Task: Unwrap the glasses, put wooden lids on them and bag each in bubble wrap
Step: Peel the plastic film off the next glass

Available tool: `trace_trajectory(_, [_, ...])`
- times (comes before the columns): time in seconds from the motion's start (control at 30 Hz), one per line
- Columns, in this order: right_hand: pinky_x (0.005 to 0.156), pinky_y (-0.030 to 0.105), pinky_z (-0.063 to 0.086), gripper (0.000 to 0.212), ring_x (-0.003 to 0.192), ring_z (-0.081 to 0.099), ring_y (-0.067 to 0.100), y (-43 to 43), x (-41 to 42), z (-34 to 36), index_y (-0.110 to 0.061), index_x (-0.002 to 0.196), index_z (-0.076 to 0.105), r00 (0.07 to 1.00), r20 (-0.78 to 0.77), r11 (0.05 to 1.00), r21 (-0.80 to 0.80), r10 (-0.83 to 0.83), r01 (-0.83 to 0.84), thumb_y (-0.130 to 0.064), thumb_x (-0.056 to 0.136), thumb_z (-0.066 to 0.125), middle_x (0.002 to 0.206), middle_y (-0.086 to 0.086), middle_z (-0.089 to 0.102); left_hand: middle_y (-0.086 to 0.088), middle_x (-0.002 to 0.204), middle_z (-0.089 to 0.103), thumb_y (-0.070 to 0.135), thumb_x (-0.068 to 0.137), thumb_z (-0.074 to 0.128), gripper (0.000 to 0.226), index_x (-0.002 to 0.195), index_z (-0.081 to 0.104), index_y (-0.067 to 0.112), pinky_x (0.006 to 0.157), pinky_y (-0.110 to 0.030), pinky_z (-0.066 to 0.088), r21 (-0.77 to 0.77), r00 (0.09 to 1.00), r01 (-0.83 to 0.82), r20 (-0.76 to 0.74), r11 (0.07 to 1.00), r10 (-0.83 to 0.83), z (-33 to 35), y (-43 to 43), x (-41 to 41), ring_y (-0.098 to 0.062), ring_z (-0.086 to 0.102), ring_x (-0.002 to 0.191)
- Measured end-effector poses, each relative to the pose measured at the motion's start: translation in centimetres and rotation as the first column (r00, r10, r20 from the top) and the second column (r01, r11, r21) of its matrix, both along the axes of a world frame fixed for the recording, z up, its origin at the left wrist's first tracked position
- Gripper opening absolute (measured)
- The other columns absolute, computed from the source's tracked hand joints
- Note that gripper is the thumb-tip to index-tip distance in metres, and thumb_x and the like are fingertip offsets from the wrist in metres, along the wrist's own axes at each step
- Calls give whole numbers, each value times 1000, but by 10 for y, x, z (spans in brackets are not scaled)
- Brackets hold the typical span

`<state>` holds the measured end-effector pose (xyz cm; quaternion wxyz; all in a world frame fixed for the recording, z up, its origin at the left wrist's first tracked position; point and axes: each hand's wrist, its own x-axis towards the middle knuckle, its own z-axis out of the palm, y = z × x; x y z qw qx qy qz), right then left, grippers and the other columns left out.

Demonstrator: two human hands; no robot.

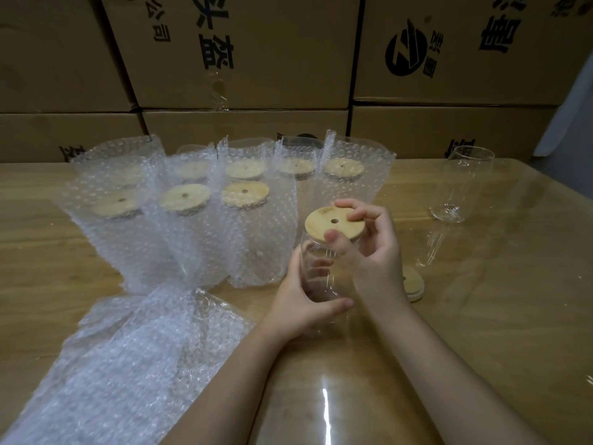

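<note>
The left hand [298, 303] curls round a clear glass [321, 268], held upright near the middle of the table [497, 316]. The right hand [375, 252] pinches a wooden lid [333, 221] by its rim, tilted at the glass's mouth. Bagged glasses [183, 226] crowd just left, and flat bubble wrap bags [128, 348] lie toward the left edge. At the right stands one bare glass [459, 187], with open tabletop around it.

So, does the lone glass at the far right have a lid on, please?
No: the glass stands upright, its open rim bare.
</note>
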<state>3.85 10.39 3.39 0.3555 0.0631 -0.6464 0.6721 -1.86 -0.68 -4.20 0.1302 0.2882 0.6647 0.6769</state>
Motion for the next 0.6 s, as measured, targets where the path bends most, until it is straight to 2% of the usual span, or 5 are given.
trace_trajectory(0.17, [100,39,46,37,117,57,18,-1,-6,-7,-17,99,51,1000,-20,1000,11,-22,22,-31,72,71,121,7,60,-8,128,53,31,55,93,100,136,34,35,88,-54,53,19,1000,11,18,1000,-11,1,0,1,-28,61,113])
trace_trajectory(0.33, [100,50,46,36,118,57,21,-6,-8,-12,-19,98,51,999,-11,999,-15,-46,46,-35,72,71,121,4,61,-6,127,55,33,56,93,97,134,36,41,86,-45,56,39,1000,5,14,999,-5,3,1,2,-23,62,114])
trace_trajectory(0.43, [99,56,45,36,121,56,23,-7,-6,-17,-22,100,51,999,-10,999,-13,-45,45,-36,74,71,124,1,60,0,124,59,32,64,88,87,134,37,37,82,-39,56,48,1000,23,12,999,-24,6,-1,6,-23,63,113])
trace_trajectory(0.5, [98,47,48,38,120,56,20,-7,-6,-22,-25,105,51,1000,-18,1000,-11,-25,25,-35,75,71,125,-4,59,8,119,62,46,73,78,76,135,40,24,86,-29,52,64,1000,-13,-23,998,14,14,-3,10,-16,60,115])
trace_trajectory(0.6, [94,24,46,57,116,57,8,-6,-6,-35,-31,121,48,1000,-4,1000,-1,-21,21,-43,73,75,121,-16,60,1,122,62,66,74,66,77,130,48,17,94,-23,46,170,987,-140,-58,975,152,30,-4,17,-10,57,117])
